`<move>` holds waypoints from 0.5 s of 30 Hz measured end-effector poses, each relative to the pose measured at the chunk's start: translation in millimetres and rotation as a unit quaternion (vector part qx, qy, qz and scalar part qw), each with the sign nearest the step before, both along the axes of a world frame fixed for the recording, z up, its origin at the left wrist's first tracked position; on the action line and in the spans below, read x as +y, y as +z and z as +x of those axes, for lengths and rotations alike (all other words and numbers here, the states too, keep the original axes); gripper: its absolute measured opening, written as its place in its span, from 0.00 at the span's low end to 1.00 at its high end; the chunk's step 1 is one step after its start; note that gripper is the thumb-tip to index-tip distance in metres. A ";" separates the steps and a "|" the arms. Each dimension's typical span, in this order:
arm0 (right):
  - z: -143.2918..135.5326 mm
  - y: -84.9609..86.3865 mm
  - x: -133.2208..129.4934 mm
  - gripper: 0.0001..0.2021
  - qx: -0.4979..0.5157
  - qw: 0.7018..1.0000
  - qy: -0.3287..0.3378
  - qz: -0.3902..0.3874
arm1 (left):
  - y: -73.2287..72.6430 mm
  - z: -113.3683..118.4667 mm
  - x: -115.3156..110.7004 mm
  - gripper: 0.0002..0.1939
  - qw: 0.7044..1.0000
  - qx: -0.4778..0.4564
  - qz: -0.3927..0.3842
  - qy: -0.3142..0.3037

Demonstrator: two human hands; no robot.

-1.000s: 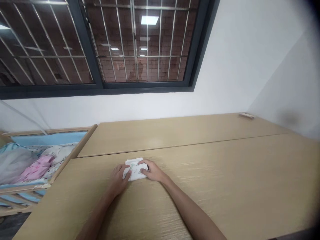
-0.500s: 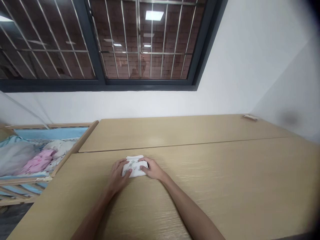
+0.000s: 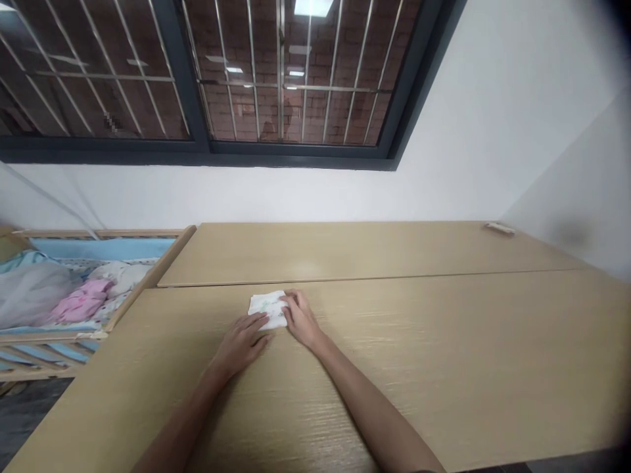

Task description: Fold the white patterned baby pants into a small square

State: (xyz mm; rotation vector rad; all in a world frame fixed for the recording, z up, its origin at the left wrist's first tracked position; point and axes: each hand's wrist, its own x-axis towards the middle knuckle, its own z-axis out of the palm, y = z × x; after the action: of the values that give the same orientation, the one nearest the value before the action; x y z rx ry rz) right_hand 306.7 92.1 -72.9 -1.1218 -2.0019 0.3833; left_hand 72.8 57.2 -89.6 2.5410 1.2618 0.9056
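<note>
A small folded white cloth point(image 3: 269, 309) with a faint printed pattern lies on the wooden tabletop point(image 3: 394, 355). My left hand point(image 3: 242, 343) rests at its near left corner, fingers stretched out over the edge and thumb apart on the wood. At the cloth's right edge is my right hand point(image 3: 300, 320), thumb and fingers curled about that side. Part of the cloth's right edge is hidden under those fingers.
On the left, a wooden crib point(image 3: 142, 289) with blue lining adjoins the table and holds bedding and a pink cloth point(image 3: 83, 301). A small white object point(image 3: 499, 228) lies at the far right by the wall. A barred window point(image 3: 296, 154) is above.
My left hand has loosened from the cloth's left side and slid to its near corner, fingers flatter. The right hand stays at the right edge. The view has tilted down slightly.
</note>
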 end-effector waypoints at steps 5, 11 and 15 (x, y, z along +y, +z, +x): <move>-10.3 10.8 -10.2 0.20 -0.100 0.992 0.000 0.077 | 3.0 7.4 -4.1 0.19 0.999 0.001 0.038 0.018; -35.7 19.3 -19.3 0.23 -0.108 0.989 0.027 0.093 | -0.9 12.9 5.3 0.27 0.991 -0.037 0.040 0.122; -28.1 7.3 -8.0 0.17 -0.074 0.989 -0.127 0.007 | -9.1 4.0 18.4 0.24 0.985 -0.050 -0.011 0.162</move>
State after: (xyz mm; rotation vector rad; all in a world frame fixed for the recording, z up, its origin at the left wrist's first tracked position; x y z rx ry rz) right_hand 278.5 84.1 -65.5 -1.4103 -1.9515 0.1580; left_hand 76.9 75.6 -98.7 2.2781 1.6722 1.0584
